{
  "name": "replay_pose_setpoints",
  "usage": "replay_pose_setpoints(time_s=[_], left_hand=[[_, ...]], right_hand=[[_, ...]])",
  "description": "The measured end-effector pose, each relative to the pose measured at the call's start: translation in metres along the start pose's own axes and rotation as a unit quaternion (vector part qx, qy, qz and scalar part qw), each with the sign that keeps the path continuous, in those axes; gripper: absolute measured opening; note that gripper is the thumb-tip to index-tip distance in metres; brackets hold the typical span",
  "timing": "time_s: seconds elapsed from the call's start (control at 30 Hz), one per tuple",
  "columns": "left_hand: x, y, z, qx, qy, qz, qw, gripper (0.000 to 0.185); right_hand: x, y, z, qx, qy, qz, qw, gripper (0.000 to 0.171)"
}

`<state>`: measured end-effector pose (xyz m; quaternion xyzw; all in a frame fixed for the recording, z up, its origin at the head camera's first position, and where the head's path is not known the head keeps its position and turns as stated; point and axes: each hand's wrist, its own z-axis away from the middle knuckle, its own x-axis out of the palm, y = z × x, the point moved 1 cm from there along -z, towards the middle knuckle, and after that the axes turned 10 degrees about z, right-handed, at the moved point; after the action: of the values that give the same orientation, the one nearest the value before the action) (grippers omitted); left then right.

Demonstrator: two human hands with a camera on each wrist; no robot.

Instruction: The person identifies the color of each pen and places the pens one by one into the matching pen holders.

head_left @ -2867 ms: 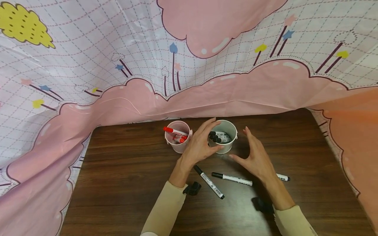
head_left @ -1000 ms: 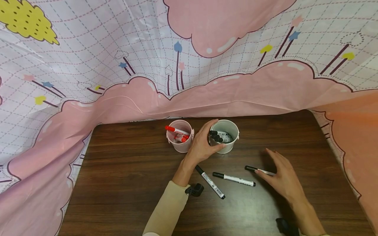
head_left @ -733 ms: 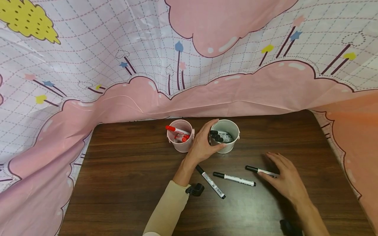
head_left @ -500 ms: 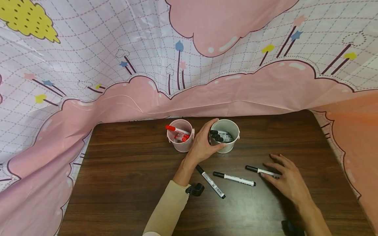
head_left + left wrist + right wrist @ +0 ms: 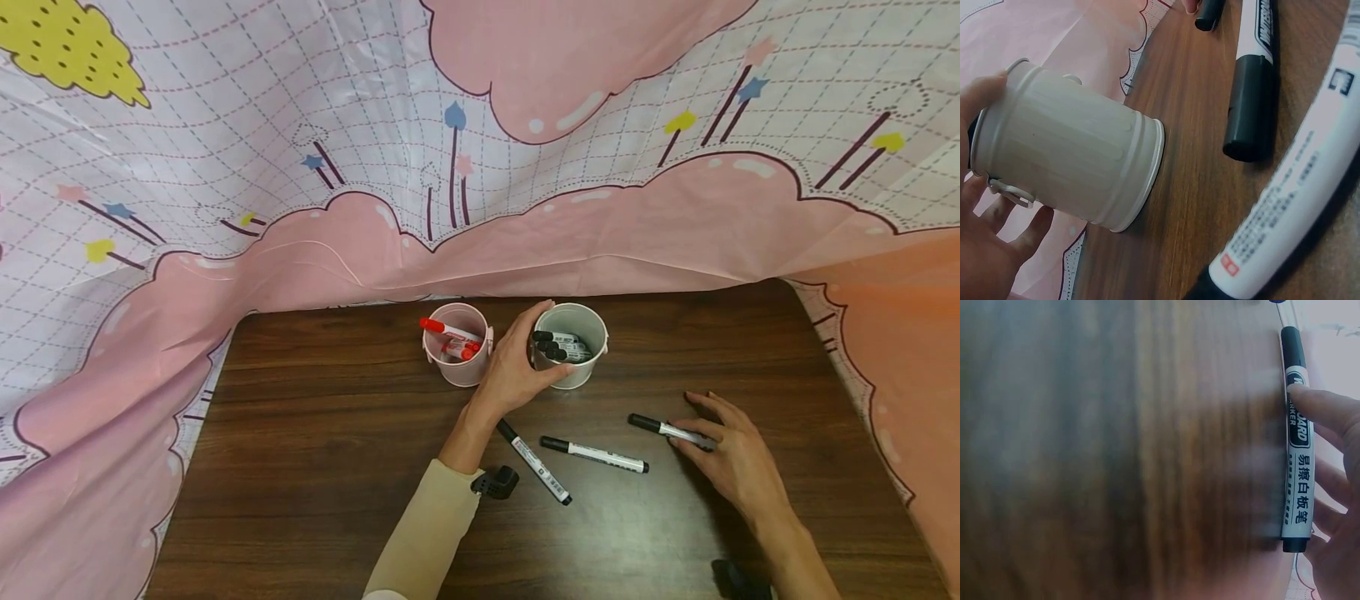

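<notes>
White bucket (image 5: 573,357) is held in the left hand (image 5: 517,367): fingers wrap its side nearest the pink bucket, thumb on the near wall. Left wrist view confirms it, fingers (image 5: 997,209) curled round the ribbed wall (image 5: 1066,150), base flat on the wood. Bucket stands upright at the back of the table (image 5: 337,433), with black-capped markers (image 5: 558,346) lying inside.

Right hand (image 5: 731,454) is to the right of that grip and nearer the person, on a black marker (image 5: 667,430). Fingertips pinch the barrel; cap end sticks out left, toward the buckets. Right wrist view: one fingertip (image 5: 1319,406) presses the barrel (image 5: 1297,456) just below the cap, other fingers curled along the far side. Can't tell whether the marker is off the wood or just pinned on it.

Between the two hands, on the table: second black marker (image 5: 594,454), roughly level, cap to the left, just apart from the pinched one. Third black marker (image 5: 534,462) lies slanted under the left wrist, cap end near the forearm.

Pink bucket (image 5: 457,357) stands just beside the left hand's knuckles, opposite side from the white one, with red markers (image 5: 450,337) in it, one poking over the rim.

Pink and white patterned sheet (image 5: 480,167) hangs behind and round the table edges.
</notes>
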<state>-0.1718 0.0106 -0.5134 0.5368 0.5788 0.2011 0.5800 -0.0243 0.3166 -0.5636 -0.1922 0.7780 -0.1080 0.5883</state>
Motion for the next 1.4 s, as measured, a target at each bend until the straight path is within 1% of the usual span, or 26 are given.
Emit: replay_pose_setpoints(time_s=[0.17,0.4,0.6,0.87,1.07,1.17,1.4], left_hand=[[0.000,0.000,0.001,0.004,0.000,0.006,1.0000,0.094],[-0.001,0.000,0.001,0.006,-0.002,0.009,0.9999,0.095],[0.000,-0.001,0.001,0.005,-0.003,0.006,1.0000,0.095],[0.000,-0.001,0.002,0.005,-0.004,0.006,1.0000,0.095],[0.000,-0.001,0.001,0.011,-0.005,0.010,0.9999,0.094],[0.000,-0.001,0.001,0.014,-0.006,0.015,0.9998,0.094],[0.001,-0.002,0.000,0.018,-0.001,0.016,0.9997,0.095]], right_hand=[[-0.001,-0.002,0.000,0.002,0.005,0.003,1.000,0.028],[-0.003,-0.003,-0.004,-0.020,0.028,0.023,0.999,0.031],[-0.005,-0.006,-0.007,-0.023,0.052,0.024,0.998,0.031],[-0.008,-0.009,-0.009,-0.015,0.051,0.013,0.998,0.031],[-0.013,-0.012,-0.016,-0.033,0.065,0.018,0.997,0.029],[-0.017,-0.015,-0.020,-0.038,0.064,0.012,0.997,0.028],[-0.022,-0.021,-0.025,-0.027,0.055,0.005,0.998,0.028]])
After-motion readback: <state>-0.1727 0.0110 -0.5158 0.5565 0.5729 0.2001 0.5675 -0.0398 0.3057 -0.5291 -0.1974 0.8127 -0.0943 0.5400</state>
